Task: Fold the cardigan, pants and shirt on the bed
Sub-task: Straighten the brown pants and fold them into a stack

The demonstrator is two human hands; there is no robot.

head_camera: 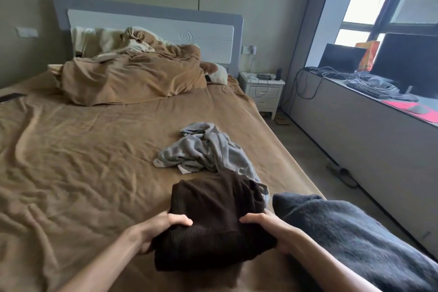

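A dark brown knitted garment point(213, 216) is bundled into a thick fold near the front of the bed point(83, 161). My left hand point(163, 227) grips its left side, thumb on top and fingers under the cloth. My right hand point(267, 230) grips its right side the same way. Just behind it a light grey garment point(203, 149) lies crumpled and unfolded on the brown sheet. A dark blue-grey fuzzy garment point(350, 232) lies flat at the bed's front right corner, next to my right forearm.
A heaped brown duvet point(132, 78) and pillows fill the head of the bed. A dark flat object point(11, 97) lies at the left edge. A white nightstand point(263, 90) stands at the far right, a long desk point(355, 111) with monitors along the window.
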